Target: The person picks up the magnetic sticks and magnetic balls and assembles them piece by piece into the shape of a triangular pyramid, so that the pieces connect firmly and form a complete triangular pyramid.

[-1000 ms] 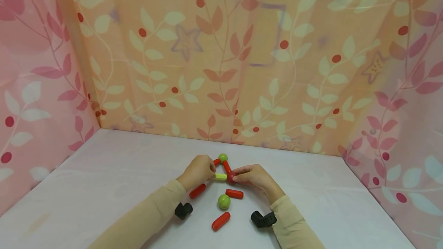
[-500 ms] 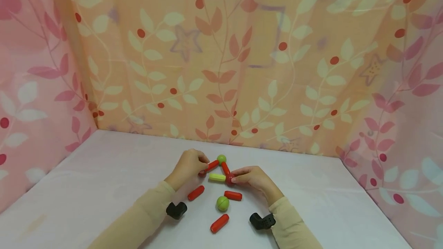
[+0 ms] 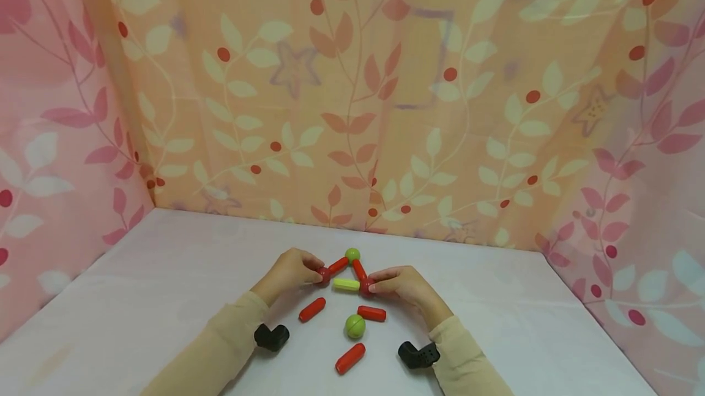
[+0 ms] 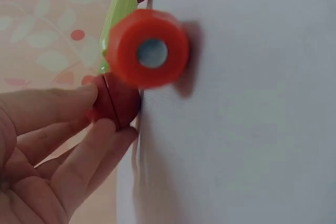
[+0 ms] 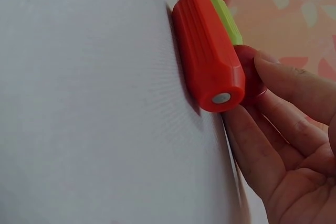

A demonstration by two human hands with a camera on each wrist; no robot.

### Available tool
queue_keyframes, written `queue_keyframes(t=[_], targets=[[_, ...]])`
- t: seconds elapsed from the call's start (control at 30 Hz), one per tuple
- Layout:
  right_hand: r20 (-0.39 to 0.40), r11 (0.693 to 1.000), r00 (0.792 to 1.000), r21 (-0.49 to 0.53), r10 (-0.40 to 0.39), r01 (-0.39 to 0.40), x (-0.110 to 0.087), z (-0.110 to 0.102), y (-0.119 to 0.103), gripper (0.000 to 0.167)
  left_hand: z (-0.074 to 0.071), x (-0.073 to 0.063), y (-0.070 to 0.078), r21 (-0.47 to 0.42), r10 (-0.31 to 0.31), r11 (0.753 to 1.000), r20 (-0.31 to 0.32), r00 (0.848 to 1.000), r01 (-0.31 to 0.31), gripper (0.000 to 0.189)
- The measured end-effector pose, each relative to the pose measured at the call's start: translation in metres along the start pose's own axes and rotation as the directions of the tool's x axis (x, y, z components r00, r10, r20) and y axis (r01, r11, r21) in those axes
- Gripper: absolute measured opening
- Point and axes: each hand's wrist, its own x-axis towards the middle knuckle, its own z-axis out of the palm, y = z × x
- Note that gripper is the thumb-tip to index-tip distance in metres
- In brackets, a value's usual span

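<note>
In the head view my left hand [image 3: 289,273] pinches a red ball [image 3: 325,275], which sits at the lower end of a red rod [image 3: 338,265]. Thumb and fingers of my right hand [image 3: 407,289] hold a second red ball [image 3: 366,287], where another red rod [image 3: 360,270] ends. Both rods meet at a green ball [image 3: 352,255] at the far point. A light-green rod [image 3: 346,284] runs left from the right red ball, its left end a small gap short of the left one. The left wrist view shows fingertips round the red ball [image 4: 115,100].
Nearer me lie a loose red rod [image 3: 312,310] on the left, a second red rod [image 3: 371,313], a green ball [image 3: 355,326] and a third red rod [image 3: 350,358]. Black wrist cameras [image 3: 272,337] hang by both sleeves. Patterned curtains [image 3: 352,108] border the white table [image 3: 182,261].
My left hand has moved left from the light-green rod to the left red ball, uncovering the rod's left end and the left red rod. The right hand keeps its hold.
</note>
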Motion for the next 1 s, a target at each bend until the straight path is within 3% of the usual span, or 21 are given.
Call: queue_keyframes(t=[0.43,1.0], targets=[[-0.023,0.999,1.000,-0.036,0.011,-0.012,0.0019,0.0017,0.0002,0.029,0.0008,-0.0064,0.0023,-0.029,-0.007,1.000,0.021,1.000,0.008,0.019],[-0.017,0.999,1.000,0.027,0.017,-0.016,0.0010,0.0016,-0.0013,0.028,0.0015,-0.0080,0.0042,-0.042,-0.052,0.998,0.075,0.996,0.056,0.015]])
